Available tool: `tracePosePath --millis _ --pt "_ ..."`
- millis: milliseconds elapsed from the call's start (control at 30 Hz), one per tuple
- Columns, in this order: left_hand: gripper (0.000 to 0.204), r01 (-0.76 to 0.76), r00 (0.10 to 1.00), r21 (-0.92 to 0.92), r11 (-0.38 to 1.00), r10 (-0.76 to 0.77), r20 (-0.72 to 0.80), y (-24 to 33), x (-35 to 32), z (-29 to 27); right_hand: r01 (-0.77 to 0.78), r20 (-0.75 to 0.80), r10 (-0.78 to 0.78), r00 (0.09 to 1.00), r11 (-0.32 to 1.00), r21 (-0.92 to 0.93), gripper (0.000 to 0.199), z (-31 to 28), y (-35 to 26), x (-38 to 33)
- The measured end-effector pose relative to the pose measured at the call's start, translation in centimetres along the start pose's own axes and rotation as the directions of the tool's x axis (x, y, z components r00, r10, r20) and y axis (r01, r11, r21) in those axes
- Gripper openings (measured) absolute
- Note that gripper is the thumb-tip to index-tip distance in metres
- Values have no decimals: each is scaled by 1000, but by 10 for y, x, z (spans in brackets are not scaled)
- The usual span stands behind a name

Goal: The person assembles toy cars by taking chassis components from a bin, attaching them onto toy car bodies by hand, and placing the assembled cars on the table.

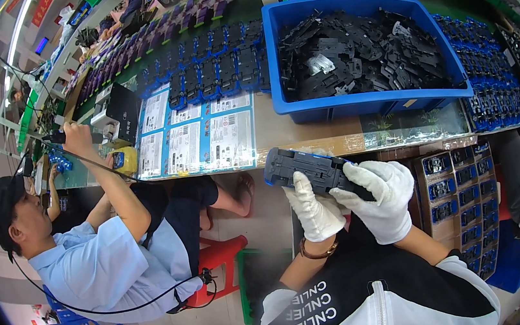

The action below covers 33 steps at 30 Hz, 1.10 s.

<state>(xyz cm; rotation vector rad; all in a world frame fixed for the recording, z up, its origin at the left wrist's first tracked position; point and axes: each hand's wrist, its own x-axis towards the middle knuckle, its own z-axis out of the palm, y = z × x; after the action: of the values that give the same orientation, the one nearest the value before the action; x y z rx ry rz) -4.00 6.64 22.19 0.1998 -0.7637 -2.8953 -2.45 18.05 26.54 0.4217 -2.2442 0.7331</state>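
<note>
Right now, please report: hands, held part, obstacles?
Left hand, right hand: both gripping black-and-blue part. Black side facing up. Blue bin beyond, nothing seen blocking.

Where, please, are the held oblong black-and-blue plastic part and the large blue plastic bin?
Oblong black-and-blue plastic part [306,167]: head view, black face.
Large blue plastic bin [372,99]: head view, front rim.

From the wearer's head, the fisheye faces down and forward. The white-gloved right hand [381,196] is near, the blue rectangular plastic bin [356,102] farther.
</note>
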Motion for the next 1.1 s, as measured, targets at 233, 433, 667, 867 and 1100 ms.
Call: tracePosePath --millis 233,433,667,867,1100 --pt "34 48 999 41 998 -49 10 6 2 0 -52 85 44 995 993 102 39 -2 5 -7" --pt "33 58 998 11 998 -58 26 9 0 9 -606 219 675 705 413 680 45 9 0 -13" --pt "34 57 996 30 998 -58 64 10 -6 8 -857 655 561 507 240 457 46 5 8 -11" --pt "34 39 993 38 999 -43 111 8 -3 0 -842 661 525 536 392 371 48 3 7 -18" --pt "30 30 995 151 988 -44 92 6 0 1 -773 534 559 635 454 443 47 10 2 -17"
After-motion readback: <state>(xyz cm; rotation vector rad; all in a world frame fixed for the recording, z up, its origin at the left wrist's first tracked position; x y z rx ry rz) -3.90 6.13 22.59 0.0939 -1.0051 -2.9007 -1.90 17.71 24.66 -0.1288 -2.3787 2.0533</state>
